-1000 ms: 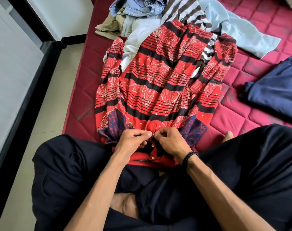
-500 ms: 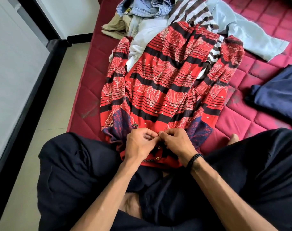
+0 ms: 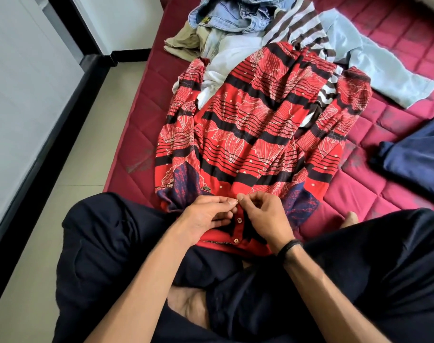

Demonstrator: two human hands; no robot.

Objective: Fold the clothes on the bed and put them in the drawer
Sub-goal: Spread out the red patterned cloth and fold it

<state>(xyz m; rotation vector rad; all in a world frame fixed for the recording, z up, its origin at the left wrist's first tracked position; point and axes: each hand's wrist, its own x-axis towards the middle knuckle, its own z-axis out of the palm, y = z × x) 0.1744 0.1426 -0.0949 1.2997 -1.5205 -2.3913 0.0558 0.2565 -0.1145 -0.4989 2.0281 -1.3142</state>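
While both thumbs and forefingers pinch the button placket, the left hand [image 3: 208,216] and right hand [image 3: 265,219] meet on the red patterned shirt [image 3: 255,125], spread toward twelve o'clock across the maroon bed [image 3: 136,144], other clothes [image 3: 235,21] heaped beyond.

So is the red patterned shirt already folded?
No, the red patterned shirt lies spread full length on the bed, while the left hand and right hand pinch its button placket.
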